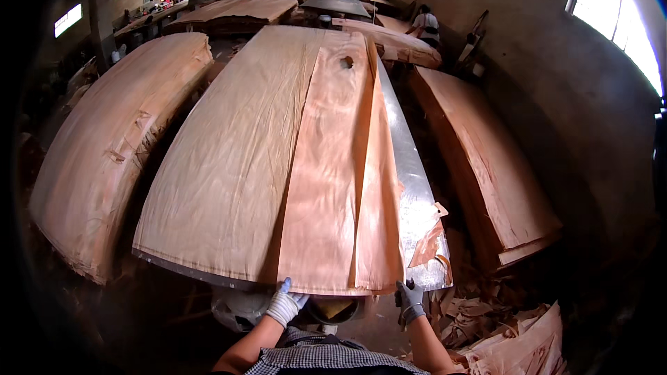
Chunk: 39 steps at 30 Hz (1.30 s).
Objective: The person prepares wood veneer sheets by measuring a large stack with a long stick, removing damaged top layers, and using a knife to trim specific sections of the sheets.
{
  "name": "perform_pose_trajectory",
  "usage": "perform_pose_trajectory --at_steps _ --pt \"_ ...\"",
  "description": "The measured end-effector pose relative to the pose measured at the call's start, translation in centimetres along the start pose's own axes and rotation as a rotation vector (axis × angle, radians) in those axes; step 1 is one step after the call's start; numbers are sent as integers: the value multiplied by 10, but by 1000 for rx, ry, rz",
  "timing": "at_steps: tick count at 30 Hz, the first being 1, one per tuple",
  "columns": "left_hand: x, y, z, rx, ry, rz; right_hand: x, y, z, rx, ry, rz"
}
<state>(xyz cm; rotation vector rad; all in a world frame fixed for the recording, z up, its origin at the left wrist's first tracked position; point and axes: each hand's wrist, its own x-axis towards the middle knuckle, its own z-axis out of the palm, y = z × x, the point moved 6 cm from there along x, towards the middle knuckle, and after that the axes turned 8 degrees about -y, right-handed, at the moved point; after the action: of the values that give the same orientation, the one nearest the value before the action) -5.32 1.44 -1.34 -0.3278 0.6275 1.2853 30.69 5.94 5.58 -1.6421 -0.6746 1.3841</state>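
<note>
A long reddish wood veneer sheet (323,187) with a dark hole near its far end lies along the table in front of me. On its right side, a narrow raised strip of veneer (379,229) overlaps it; whether it is a fold or a separate piece I cannot tell. My left hand (285,305), in a white glove with bluish fingertips, grips the sheet's near edge at its left corner. At the right corner my right hand (410,300), in a grey glove, pinches the near edge of the veneer. A paler veneer sheet (222,160) lies to the left, partly under the reddish one.
Bare metal tabletop (417,208) shows at right, with a torn veneer scrap (427,244) on it. Veneer stacks stand left (114,153) and right (490,167). Scraps (514,340) heap by my right forearm. A person (425,26) is farther back at right.
</note>
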Motion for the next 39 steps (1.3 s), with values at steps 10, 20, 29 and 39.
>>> perform_pose_trajectory --at_steps 10,20,29,39 --pt "28 3 10 434 83 158 40 -11 -13 -26 -10 -5" --pt "20 8 47 663 11 229 51 -14 -11 -6 -29 -33" --pt "5 21 29 558 179 173 40 -3 -4 26 -60 12" --pt "45 28 15 530 195 129 71 4 1 73 -28 -5"
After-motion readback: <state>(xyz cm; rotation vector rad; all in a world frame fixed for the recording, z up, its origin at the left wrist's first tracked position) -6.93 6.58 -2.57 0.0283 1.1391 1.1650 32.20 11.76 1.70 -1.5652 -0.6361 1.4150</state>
